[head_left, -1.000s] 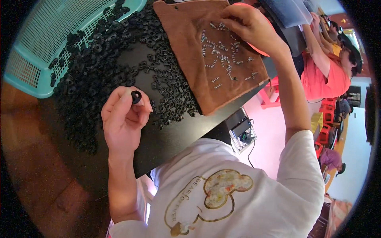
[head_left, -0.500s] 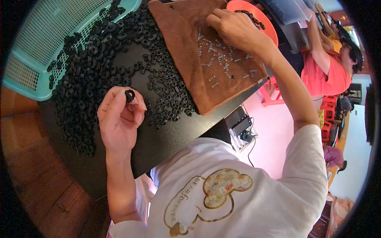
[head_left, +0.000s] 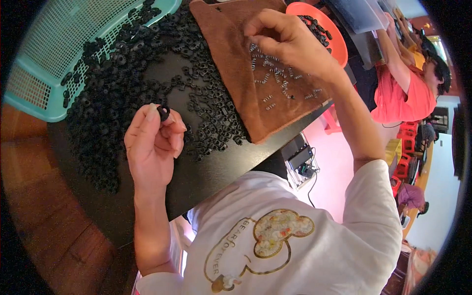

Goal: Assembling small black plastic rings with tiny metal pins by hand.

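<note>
Between the thumb and fingertips of my left hand (head_left: 151,150) is a small black plastic piece with a round hole (head_left: 164,113), like part of a cord lock. This hand is raised over the table beside the piles of black pieces. My right hand (head_left: 295,46) is over the brown cloth (head_left: 241,93), its thumb and index finger pinched close above the fabric. Whatever lies in that pinch is too small to make out. Many small metal springs (head_left: 279,73) are scattered on the cloth below and beside this hand.
A large heap of black pieces (head_left: 105,105) covers the left of the dark table (head_left: 206,169). Smaller black pieces (head_left: 216,115) lie along the cloth. A green basket (head_left: 44,96) stands far left. Past my right hand sits a red-orange plate (head_left: 339,49) of black parts. A person (head_left: 405,91) works at right.
My right hand has shifted slightly left over the cloth, and its thumb and index finger now show pinched. The left hand keeps holding the black piece, nearly in place.
</note>
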`<state>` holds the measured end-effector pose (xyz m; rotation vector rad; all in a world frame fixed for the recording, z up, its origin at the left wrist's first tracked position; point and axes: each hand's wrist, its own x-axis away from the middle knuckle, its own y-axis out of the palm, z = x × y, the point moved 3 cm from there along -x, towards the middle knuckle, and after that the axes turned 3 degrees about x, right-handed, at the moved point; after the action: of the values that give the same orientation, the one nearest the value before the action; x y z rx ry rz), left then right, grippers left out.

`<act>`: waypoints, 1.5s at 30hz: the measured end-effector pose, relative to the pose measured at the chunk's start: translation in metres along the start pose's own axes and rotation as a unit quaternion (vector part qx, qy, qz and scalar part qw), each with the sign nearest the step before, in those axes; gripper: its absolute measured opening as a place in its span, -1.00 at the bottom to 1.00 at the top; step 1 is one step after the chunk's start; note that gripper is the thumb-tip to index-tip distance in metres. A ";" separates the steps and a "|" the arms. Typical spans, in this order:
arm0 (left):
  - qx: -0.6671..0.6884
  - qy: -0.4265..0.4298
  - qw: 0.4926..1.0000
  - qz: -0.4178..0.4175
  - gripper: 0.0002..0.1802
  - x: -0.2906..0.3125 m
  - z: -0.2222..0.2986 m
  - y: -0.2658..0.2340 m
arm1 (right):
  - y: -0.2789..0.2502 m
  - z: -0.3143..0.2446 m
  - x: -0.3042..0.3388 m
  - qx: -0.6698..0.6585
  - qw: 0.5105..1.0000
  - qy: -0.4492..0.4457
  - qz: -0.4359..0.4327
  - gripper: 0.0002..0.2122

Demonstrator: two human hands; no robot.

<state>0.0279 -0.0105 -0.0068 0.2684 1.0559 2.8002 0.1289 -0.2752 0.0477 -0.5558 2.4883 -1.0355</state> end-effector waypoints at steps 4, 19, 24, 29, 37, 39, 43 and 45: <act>-0.012 0.000 1.000 0.018 -0.72 0.000 -0.001 0.000 | 0.031 -0.034 -0.011 -0.235 0.972 0.003 -0.001 -0.89; 0.091 -0.025 0.995 0.040 -0.66 -0.002 0.003 -0.005 | 0.108 -0.094 -0.028 -0.381 0.924 -0.020 0.003 -0.91; 0.110 -0.016 0.993 0.052 -0.66 -0.002 0.003 -0.003 | 0.114 -0.095 -0.027 -0.366 0.930 -0.037 0.022 -0.92; 0.116 -0.010 0.992 0.044 -0.66 -0.003 0.004 -0.006 | 0.117 -0.089 -0.021 -0.279 0.946 -0.135 0.101 -0.88; 0.094 -0.006 0.993 0.078 -0.69 -0.004 0.005 -0.012 | 0.108 -0.095 -0.011 -0.138 0.957 -0.226 0.119 -0.83; 0.095 0.002 0.994 0.052 -0.71 -0.003 0.009 -0.020 | 0.095 -0.093 -0.015 -0.109 0.957 -0.234 0.130 -0.83; 0.089 0.048 0.994 0.051 -0.72 -0.001 0.021 -0.029 | 0.062 -0.062 -0.040 -0.073 0.983 -0.102 0.137 -0.83; 0.087 0.028 0.995 0.038 -0.72 -0.004 0.018 -0.026 | 0.064 -0.043 -0.052 0.050 0.984 -0.147 0.092 -0.85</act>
<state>0.0375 0.0191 -0.0114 0.2549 1.3326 2.7997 0.1387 -0.1838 0.0392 -0.4061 2.1700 -0.9260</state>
